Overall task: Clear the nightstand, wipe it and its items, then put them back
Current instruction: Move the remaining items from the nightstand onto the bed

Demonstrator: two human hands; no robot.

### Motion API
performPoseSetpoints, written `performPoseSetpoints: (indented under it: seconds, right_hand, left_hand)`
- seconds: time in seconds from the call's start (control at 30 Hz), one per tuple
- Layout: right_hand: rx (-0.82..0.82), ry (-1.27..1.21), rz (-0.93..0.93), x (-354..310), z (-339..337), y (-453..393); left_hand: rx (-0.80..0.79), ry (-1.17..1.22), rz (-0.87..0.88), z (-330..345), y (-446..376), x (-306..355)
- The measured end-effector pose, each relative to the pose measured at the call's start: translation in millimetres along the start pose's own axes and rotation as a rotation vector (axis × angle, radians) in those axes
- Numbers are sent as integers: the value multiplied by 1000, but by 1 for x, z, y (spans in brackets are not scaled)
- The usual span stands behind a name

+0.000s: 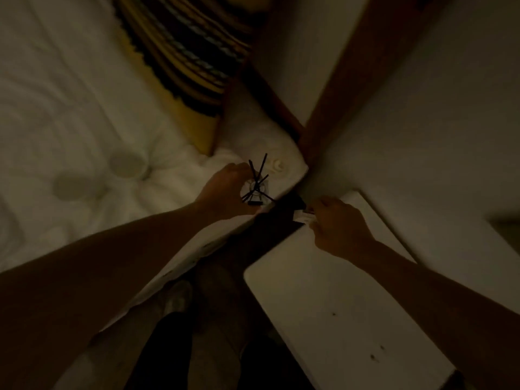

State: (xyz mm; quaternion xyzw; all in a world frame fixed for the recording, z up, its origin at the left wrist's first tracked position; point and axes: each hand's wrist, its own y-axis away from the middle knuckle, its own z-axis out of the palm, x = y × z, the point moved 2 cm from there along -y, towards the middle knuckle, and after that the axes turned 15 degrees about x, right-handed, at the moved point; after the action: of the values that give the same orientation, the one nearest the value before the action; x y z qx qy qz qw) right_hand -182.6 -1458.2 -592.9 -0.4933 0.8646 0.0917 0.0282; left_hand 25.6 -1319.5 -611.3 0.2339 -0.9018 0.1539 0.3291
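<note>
Nightstand (332,299) is sitting white beside the bed (70,108), one dark gap between them. Your left hand (225,190) is curling its fingers round one reed diffuser (256,187) over the mattress corner; your right hand (337,223) is pinching one white cloth (302,216) at the nightstand's far edge. One striped pillow (191,46) is lying beyond.

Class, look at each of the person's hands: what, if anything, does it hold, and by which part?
The left hand grips a reed diffuser around its glass body. The right hand pinches something small and white at the nightstand's far corner; what it is cannot be told.
</note>
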Motion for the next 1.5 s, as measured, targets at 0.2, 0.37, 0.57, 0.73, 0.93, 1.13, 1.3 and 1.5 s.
performPoseSetpoints:
  seconds: [0.2, 0.37, 0.57, 0.73, 0.93, 1.13, 1.3, 1.5]
  right_hand:
    - [14, -7, -261, -133, -16, -71]
    - [56, 26, -518, -264, -17, -116]
    - [88, -12, -751, -419, 7, -144]
    - [37, -20, -885, -528, 56, -141]
    - [-56, 55, -911, -577, 116, -154]
    - [-156, 172, -856, -560, 151, -190]
    - [-156, 221, -870, -541, 162, -200]
    - [-209, 213, -884, -549, 164, -204]
  left_hand:
    - [212, -32, -157, -123, 37, -82]
    - [380, -90, -280, -223, 103, -150]
    - [498, -217, -516, -298, 208, -237]
    - [562, -232, -729, -320, 282, -297]
    - [443, -126, -630, -309, 294, -335]
    - [382, -25, -594, -284, 276, -364]
    - [309, 6, -618, -268, 270, -375]
    - [261, -8, -687, -264, 269, -388]
